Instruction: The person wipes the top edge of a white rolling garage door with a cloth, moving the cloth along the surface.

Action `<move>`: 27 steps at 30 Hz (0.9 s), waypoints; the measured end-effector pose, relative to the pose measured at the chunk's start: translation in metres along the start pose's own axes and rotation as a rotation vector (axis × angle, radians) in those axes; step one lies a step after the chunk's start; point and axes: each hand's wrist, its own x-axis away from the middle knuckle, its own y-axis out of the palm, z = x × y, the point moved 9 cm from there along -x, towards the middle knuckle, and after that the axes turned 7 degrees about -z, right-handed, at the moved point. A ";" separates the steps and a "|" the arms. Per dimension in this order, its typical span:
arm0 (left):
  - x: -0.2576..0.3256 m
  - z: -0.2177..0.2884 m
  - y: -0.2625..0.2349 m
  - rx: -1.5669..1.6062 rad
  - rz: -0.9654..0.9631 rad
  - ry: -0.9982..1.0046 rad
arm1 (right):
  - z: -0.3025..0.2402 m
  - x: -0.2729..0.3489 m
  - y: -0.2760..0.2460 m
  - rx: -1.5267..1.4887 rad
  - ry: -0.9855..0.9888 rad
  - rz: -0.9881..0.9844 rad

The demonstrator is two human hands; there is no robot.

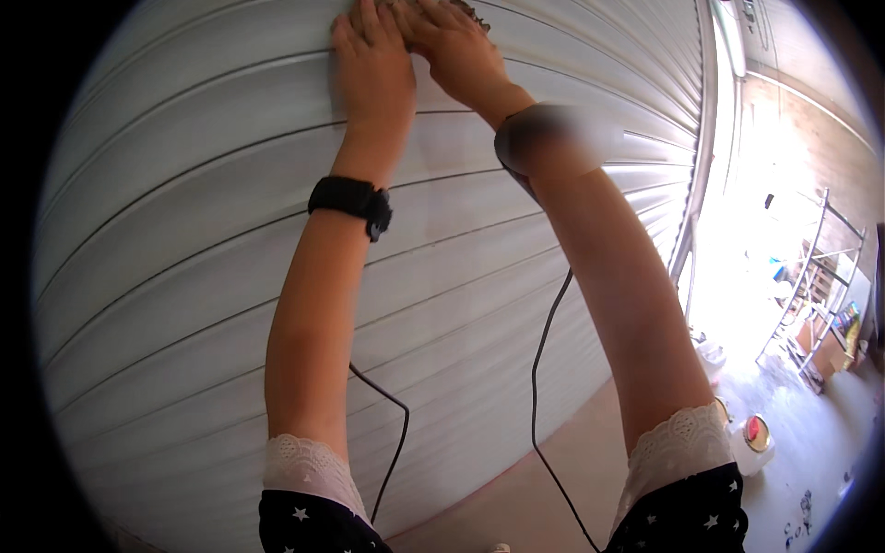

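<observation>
Both my hands reach up to the top edge of the view, against a pale ribbed metal shutter (212,230). My left hand (376,55) lies against the slats with its fingers stretched upward and holds nothing visible. Close beside it, my right hand (458,55) bends its fingers toward the left one, and they touch or overlap. From behind the right hand's knuckles a small brown, ragged-edged thing (477,13) sticks out; its kind cannot be made out, and most of it is hidden. A black band (346,195) circles my left wrist, and a dark, blurred object (544,140) sits at my right wrist.
Two thin black cords (534,369) hang down in front of the shutter. At the right, past the shutter's edge rail (705,120), is a bright area with a metal ladder-like frame (816,276), a cardboard box (823,348) and a white bucket (751,447) on the floor.
</observation>
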 end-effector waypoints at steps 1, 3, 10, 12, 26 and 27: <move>0.001 0.031 0.004 -0.008 -0.015 -0.022 | 0.024 0.017 0.000 -0.006 -0.015 -0.005; -0.003 0.083 0.009 -0.037 -0.048 -0.051 | 0.066 0.042 -0.003 -0.014 -0.039 -0.013; -0.020 0.196 0.026 -0.046 -0.114 -0.046 | 0.163 0.091 -0.018 0.006 -0.078 -0.025; -0.022 0.216 0.021 -0.082 -0.141 -0.042 | 0.180 0.101 -0.021 0.017 -0.075 -0.017; -0.043 0.349 0.027 -0.134 -0.231 0.031 | 0.289 0.159 -0.049 -0.014 -0.083 -0.007; -0.045 0.358 0.027 -0.139 -0.213 0.026 | 0.298 0.162 -0.051 -0.008 -0.099 -0.015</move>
